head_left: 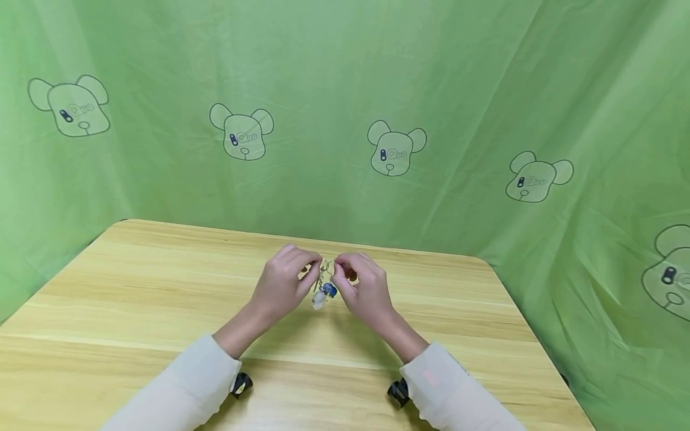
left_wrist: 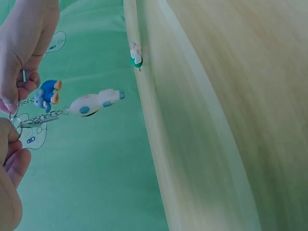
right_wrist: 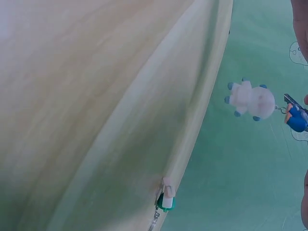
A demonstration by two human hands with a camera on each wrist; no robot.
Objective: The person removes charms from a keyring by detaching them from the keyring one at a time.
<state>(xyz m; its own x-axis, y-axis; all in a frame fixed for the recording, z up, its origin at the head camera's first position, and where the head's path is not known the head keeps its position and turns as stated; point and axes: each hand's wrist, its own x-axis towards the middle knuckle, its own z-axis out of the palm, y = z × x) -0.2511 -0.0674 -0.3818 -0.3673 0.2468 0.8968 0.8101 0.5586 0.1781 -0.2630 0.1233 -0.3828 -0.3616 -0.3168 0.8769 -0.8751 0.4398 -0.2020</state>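
Both my hands are raised in front of me at chest level over the table, fingertips nearly meeting. My left hand [head_left: 280, 284] pinches a metal key ring [head_left: 326, 267] from one side. The thumb and fingers of my right hand [head_left: 368, 287] pinch it from the other side. From the ring hang a blue figurine charm [left_wrist: 47, 95] with orange feet, a silver key [right_wrist: 292, 100] and, lowest on its chain, a white figurine charm [left_wrist: 91, 103] with blue patches. All of these dangle between and below the hands.
A small green-and-white charm [right_wrist: 166, 199] with a silver chain [right_wrist: 154, 220] lies near the edge of the wooden table [head_left: 162, 299]. Green cloth [head_left: 323, 72] with bear-head outlines hangs behind the table and along its right side. Black wrist cameras [head_left: 399, 393] sit under both sleeves.
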